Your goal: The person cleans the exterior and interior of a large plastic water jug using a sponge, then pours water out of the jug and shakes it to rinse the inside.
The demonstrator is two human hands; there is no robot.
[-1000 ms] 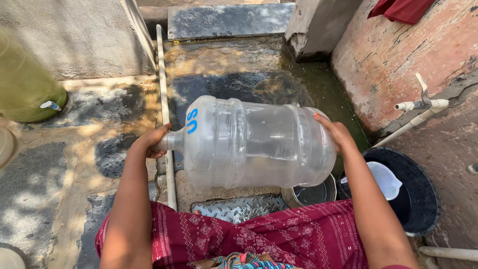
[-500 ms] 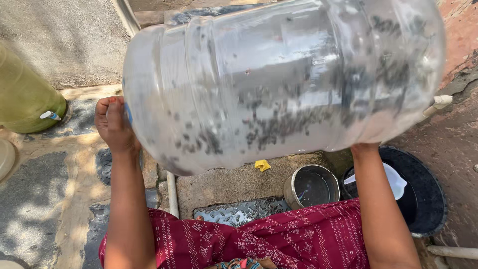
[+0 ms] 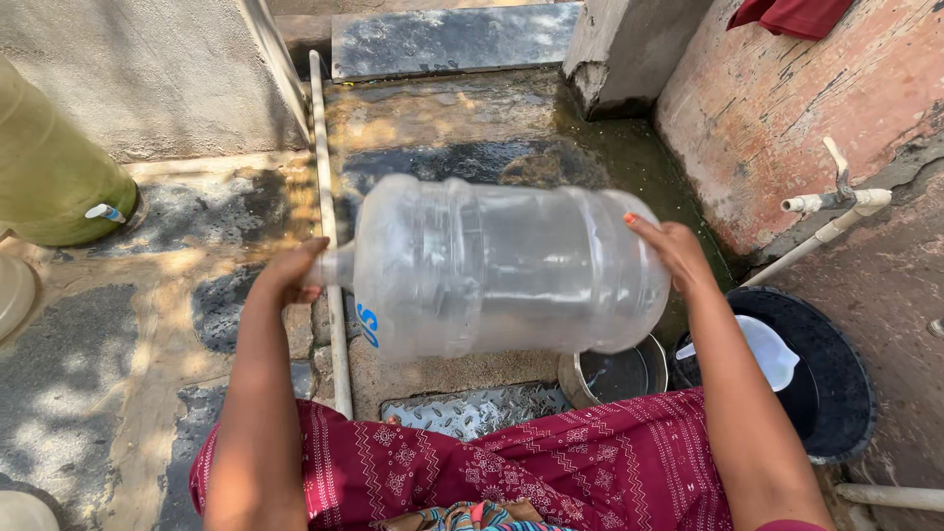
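I hold a large clear plastic water jug [image 3: 501, 265] on its side in front of me, above the wet ground. My left hand [image 3: 290, 270] covers the jug's neck at the left end. My right hand [image 3: 669, 251] presses flat against the jug's base at the right end. A little water and dark specks show inside the jug. Blue marking sits near its shoulder.
A steel pot [image 3: 615, 374] and a black tub [image 3: 836, 393] with a white scoop [image 3: 767, 349] stand below the jug at the right. A white tap [image 3: 836, 202] juts from the brick wall. A thin pipe [image 3: 324, 177] runs along the ground; a green container [image 3: 49, 167] stands at the left.
The jug was swung up close to the camera half a second ago and has come back down to a level, sideways position, both hands still at its ends.
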